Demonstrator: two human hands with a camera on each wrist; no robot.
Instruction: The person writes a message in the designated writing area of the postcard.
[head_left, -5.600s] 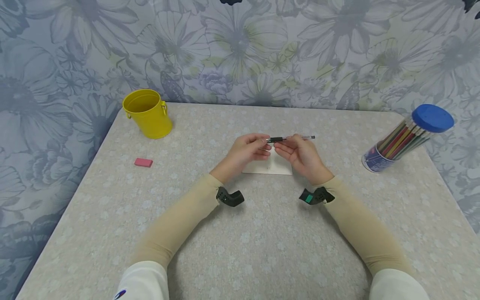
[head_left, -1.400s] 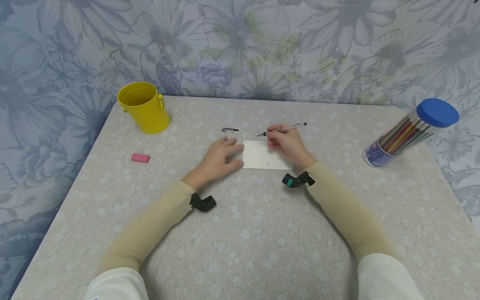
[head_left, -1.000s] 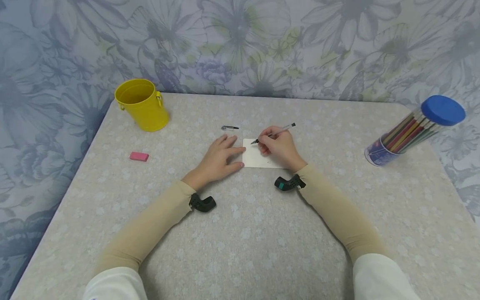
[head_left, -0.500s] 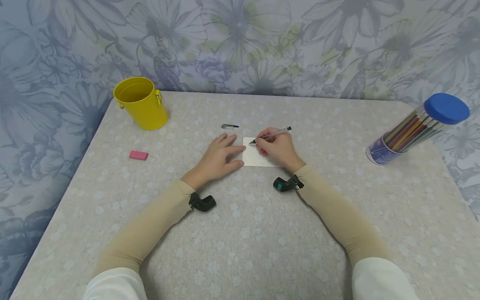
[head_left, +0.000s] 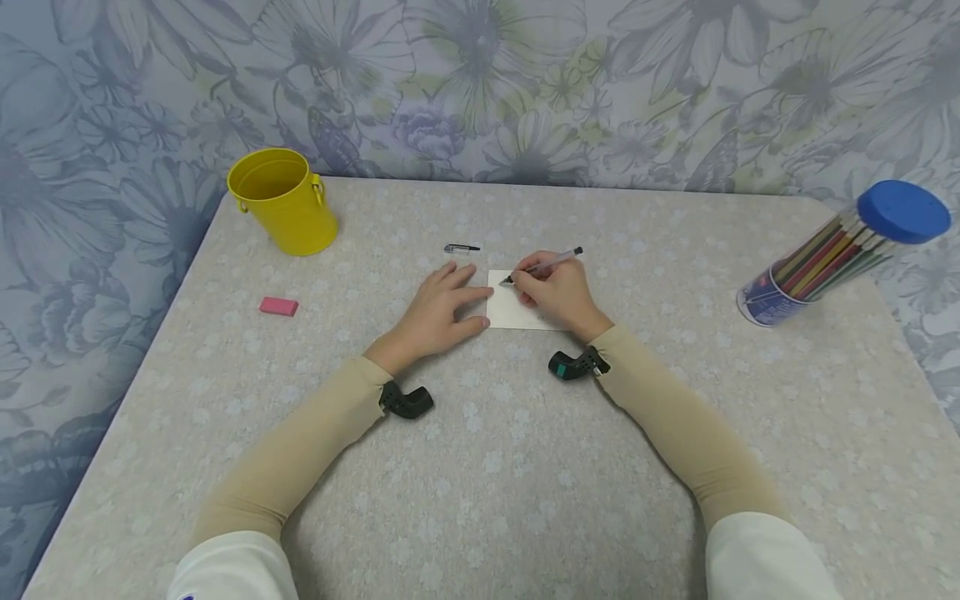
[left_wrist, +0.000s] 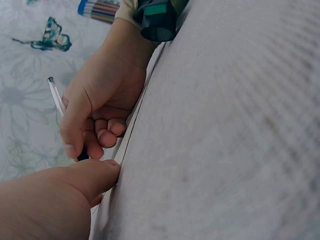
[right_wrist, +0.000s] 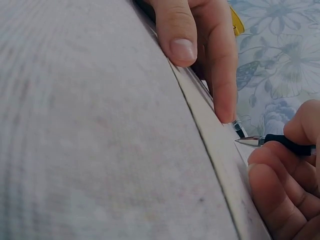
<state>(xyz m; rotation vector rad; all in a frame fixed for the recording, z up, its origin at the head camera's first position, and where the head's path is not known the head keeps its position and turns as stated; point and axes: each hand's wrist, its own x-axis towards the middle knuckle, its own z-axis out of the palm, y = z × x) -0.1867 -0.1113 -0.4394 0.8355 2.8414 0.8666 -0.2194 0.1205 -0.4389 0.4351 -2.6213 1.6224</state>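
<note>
A cream paper card (head_left: 510, 310) lies on the table in front of the person. My right hand (head_left: 558, 292) pinches a clear-barrelled pen (head_left: 551, 262) with a dark grip, its tip at the upper left of the card. In the right wrist view the metal pen tip (right_wrist: 249, 141) is at the card's surface; whether it touches is hard to tell. My left hand (head_left: 435, 312) lies flat with fingers spread, its thumb and index fingertips on the card's left edge. Beyond the left fingers lies the pen cap (head_left: 461, 248). The right hand covers the card's right part.
A pink eraser (head_left: 278, 307) lies at the left, with a yellow bucket (head_left: 300, 218) behind it. At the right stands a blue-lidded container (head_left: 771, 297) of coloured pencils. A floral wall (head_left: 480, 92) rises behind the table (head_left: 480, 467).
Earlier both hands held the capped pen in the air. The cap now lies on the table, the left hand is on the card, and the right hand has brought the pen down and left onto it.
</note>
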